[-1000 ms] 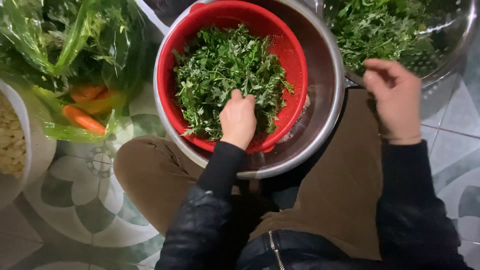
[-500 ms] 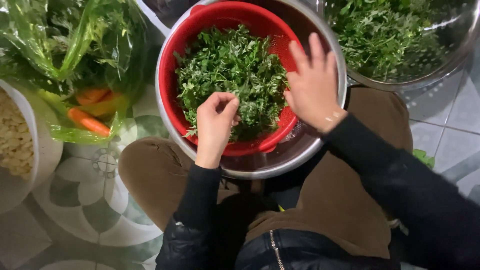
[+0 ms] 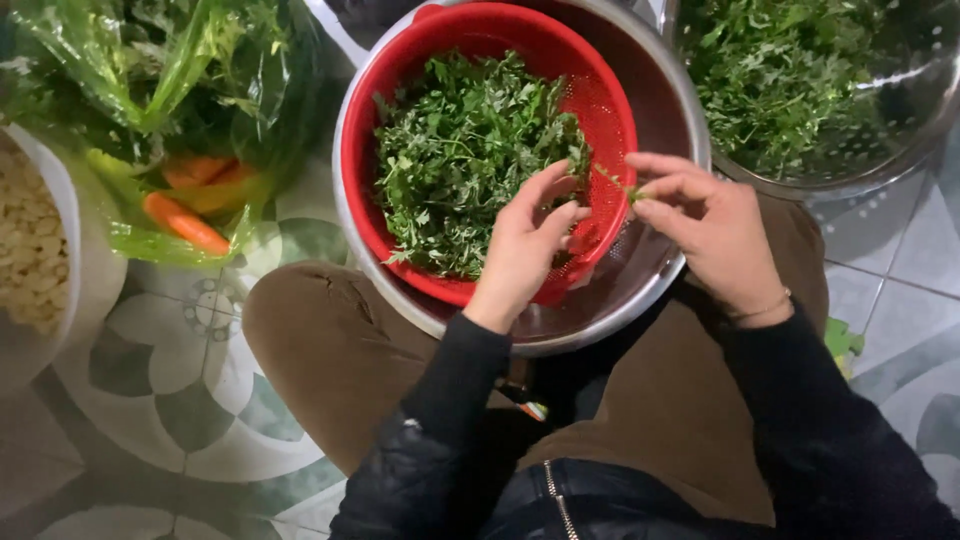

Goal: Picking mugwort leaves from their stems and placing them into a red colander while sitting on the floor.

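Two bare hands meet over the near right rim of a red colander point(image 3: 600, 110) that sits inside a steel bowl point(image 3: 660, 290), which rests against the person's knees in brown trousers point(image 3: 330, 350).

Right hand point(image 3: 715, 235): thumb and forefinger are pinched narrow on a small green sprig point(image 3: 615, 182). The sprig's long axis runs roughly left to right, its free end pointing left toward the left hand and out over the colander's rim.

Left hand point(image 3: 525, 245): it lies on the colander's inner wall at the edge of the heap of chopped greens point(image 3: 465, 160), fingers curled loosely. Its fingertips point(image 3: 565, 195) are just beside the sprig's free end; whether they touch it I cannot tell, nor whether this grip holds anything.

Farther right, a steel colander point(image 3: 900, 130) holds more greens point(image 3: 770, 70). On the left, a clear bag point(image 3: 170, 90) holds leafy vegetables and carrots point(image 3: 185, 222), and a white bowl point(image 3: 95, 270) holds pale grains. All stand on a patterned tile floor point(image 3: 180, 400).
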